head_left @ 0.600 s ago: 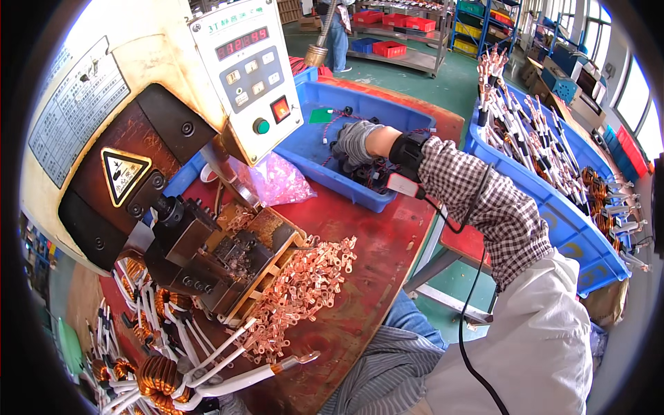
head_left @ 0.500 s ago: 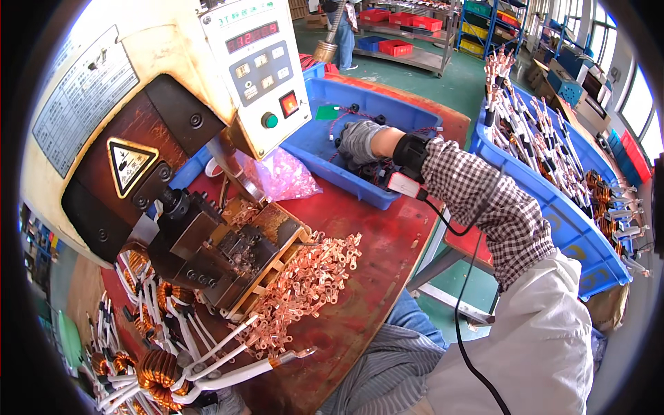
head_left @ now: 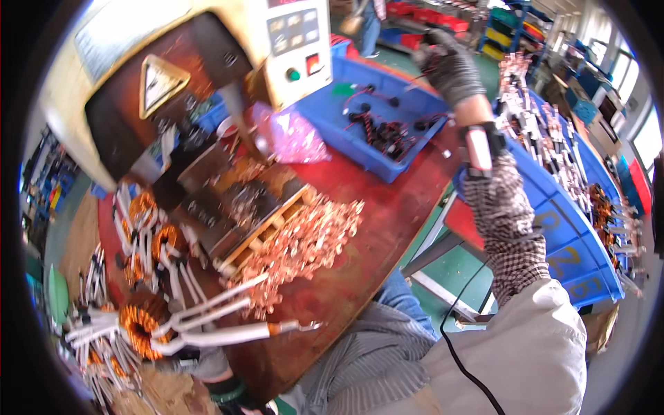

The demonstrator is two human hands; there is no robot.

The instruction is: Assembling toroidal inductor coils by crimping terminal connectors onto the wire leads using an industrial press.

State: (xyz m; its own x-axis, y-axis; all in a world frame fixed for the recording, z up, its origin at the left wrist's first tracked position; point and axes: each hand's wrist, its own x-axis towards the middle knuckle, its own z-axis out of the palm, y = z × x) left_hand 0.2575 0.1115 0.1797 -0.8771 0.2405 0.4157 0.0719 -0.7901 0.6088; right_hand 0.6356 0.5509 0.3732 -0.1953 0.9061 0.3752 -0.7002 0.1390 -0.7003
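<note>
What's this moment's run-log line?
right hand raised near blue tray, grip blurred; left hand beside white leads, grip unclear; copper lugs heaped on table

A head-worn wide fisheye camera looked down and forward from close above the near edge of the red tabletop (head_left: 387, 225), facing across it to the far edge and the green floor (head_left: 395, 55) beyond; straight lines curved toward a dark, rounded border.

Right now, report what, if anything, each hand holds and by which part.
Right hand: apparently a dark reddish bundle; blur hides which part is gripped. Left hand: near the copper coil and white leads; whether it grips anything cannot be told.
</note>
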